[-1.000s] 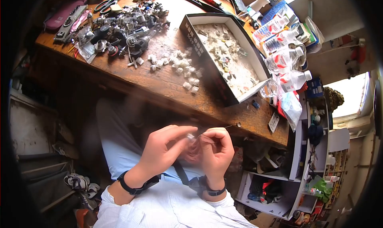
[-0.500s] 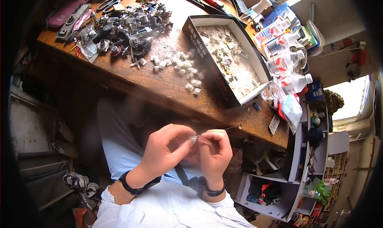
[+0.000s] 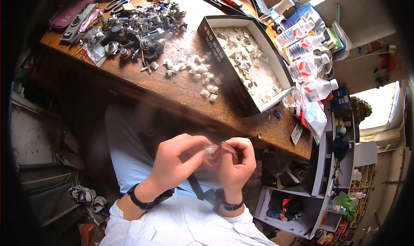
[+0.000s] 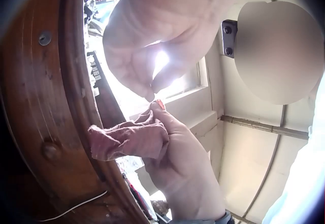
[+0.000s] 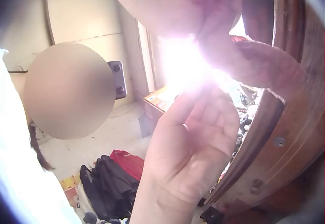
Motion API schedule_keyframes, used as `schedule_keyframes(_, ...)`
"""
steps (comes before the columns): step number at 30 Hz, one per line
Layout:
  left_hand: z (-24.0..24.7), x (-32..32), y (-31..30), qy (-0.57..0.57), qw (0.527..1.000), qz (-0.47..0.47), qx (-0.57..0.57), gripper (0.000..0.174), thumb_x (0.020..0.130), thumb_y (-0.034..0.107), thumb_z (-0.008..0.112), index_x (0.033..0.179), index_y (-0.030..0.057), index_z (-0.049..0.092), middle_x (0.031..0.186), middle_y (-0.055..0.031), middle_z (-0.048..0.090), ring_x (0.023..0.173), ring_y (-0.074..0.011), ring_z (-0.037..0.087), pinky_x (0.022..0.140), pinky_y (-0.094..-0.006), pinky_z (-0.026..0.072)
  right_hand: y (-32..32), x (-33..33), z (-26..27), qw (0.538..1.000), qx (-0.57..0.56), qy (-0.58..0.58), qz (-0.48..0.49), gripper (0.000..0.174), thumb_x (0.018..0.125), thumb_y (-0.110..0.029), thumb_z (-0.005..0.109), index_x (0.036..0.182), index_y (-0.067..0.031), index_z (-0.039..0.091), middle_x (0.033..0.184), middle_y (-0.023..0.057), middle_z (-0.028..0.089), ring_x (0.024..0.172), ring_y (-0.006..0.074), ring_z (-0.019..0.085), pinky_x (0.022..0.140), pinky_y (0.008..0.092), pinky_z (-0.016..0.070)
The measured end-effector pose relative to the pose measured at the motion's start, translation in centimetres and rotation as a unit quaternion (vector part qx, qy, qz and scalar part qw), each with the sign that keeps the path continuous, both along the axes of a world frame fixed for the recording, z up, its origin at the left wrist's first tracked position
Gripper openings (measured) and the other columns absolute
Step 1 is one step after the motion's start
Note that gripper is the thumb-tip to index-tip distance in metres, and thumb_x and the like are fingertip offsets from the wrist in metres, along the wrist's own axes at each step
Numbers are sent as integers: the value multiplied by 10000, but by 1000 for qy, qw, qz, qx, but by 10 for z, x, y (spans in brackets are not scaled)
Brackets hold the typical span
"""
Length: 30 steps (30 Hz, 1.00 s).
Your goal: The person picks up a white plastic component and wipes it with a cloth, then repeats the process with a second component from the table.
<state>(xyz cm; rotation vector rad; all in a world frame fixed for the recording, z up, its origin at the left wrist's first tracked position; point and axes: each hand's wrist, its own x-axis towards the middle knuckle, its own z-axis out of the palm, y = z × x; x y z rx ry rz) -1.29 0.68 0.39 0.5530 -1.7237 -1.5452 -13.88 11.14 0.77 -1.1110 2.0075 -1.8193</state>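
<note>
Over the lap in the head view, the left hand (image 3: 179,157) pinches a small white plastic piece (image 3: 209,150) between thumb and fingertips. Close beside it, the right hand (image 3: 237,164) grips a dusky pink cloth (image 3: 226,151), bunched around its thumb and fingertips. The left wrist view shows the cloth (image 4: 129,141) hanging in folds from the right hand (image 4: 177,165), with the left fingertips (image 4: 150,93) right at its upper end. Bright glare hides the fingertips in the right wrist view.
Several similar white pieces (image 3: 194,69) lie on the wooden table (image 3: 172,93) near its front edge. A pile of bulb-like parts (image 3: 142,32) is at the left. A black-sided box (image 3: 226,69) holds small scraps, with plastic bottles (image 3: 308,67) along its right.
The right hand has shifted slightly right, and the cloth now stands up bunched over its fingertips. A thin dark line beyond the right fingers no longer shows. The left hand barely moved.
</note>
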Motion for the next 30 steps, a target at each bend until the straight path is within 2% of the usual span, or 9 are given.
schedule_keyframes(5, 0, 1, -1, -15, 1000, -9, 1, 229, 788, -32, 706, 1014, 8, 713, 838, -84, 691, 717, -148, 658, 663, -256, 508, 0, 6, 4, 998, -19, -48, 36, 111, 872, 47, 667, 959, 26, 602, 961, 79, 598, 809, 119, 607, 728, 224, 494)
schedule_keyframes(11, -4, 0, -1, 2, 998, -11, -67, 281, 781, -49, 691, 1051, 17, 723, 850, -97, 692, 731, -175, 662, 654, -267, 507, 0, 6, 4, 995, -21, -54, 86, 107, 885, 44, 668, 962, 25, 597, 970, 75, 592, 821, 107, 592, 741, 215, 485)
schedule_keyframes(14, -3, 3, 0, -32, 998, -45, -16, 235, 861, -19, 664, 1092, -6, 706, 882, -92, 709, 774, -154, 671, 681, -259, 521, 3, 6, 6, 991, -26, -100, 84, 109, 891, 43, 670, 967, 25, 593, 980, 72, 586, 826, 103, 587, 746, 212, 482)
schedule_keyframes(16, -11, 0, 6, 73, 969, -71, 224, 201, 957, 36, 607, 1128, -40, 679, 953, -89, 713, 829, -126, 669, 723, -245, 534, 3, 6, 6, 992, -39, -91, 75, 110, 892, 44, 669, 968, 27, 591, 981, 70, 582, 833, 100, 586, 747, 209, 480)
schedule_keyframes(17, -11, 1, 3, 83, 967, -99, 220, 234, 1013, 95, 560, 1153, -67, 655, 1005, -89, 700, 878, -109, 658, 767, -237, 539, 3, 6, 7, 992, -39, -91, 74, 110, 892, 44, 669, 968, 27, 591, 981, 70, 582, 833, 100, 586, 747, 209, 480)
schedule_keyframes(18, -10, 3, 1, 83, 967, -100, 220, 234, 1013, 95, 560, 1153, -67, 655, 1005, -89, 700, 878, -109, 658, 767, -237, 539, 3, 6, 9, 992, -41, -95, 77, 109, 892, 46, 669, 966, 27, 590, 980, 70, 582, 832, 100, 585, 747, 210, 480)
schedule_keyframes(20, -6, 6, -1, 62, 936, -149, 314, 232, 1015, 109, 559, 1137, -56, 667, 1037, -92, 689, 898, -111, 658, 785, -235, 529, 3, 6, 9, 991, -42, -99, 79, 109, 892, 48, 668, 965, 27, 590, 979, 70, 581, 830, 100, 585, 747, 210, 481)
schedule_keyframes(24, -12, 4, 1, 57, 949, -137, 278, 232, 1019, 124, 560, 1117, -50, 678, 990, -62, 679, 891, -101, 641, 776, -230, 514, 2, 7, 9, 992, -39, -97, 77, 108, 890, 53, 664, 966, 27, 593, 977, 70, 580, 828, 101, 584, 747, 214, 481)
schedule_keyframes(30, -14, 4, 2, 43, 973, -142, 176, 205, 1004, 99, 568, 1089, -46, 686, 843, -37, 615, 756, -105, 583, 685, -252, 483, 0, 5, 3, 997, -14, -27, 66, 132, 855, 54, 686, 958, 16, 612, 945, 70, 590, 815, 113, 586, 739, 224, 482)
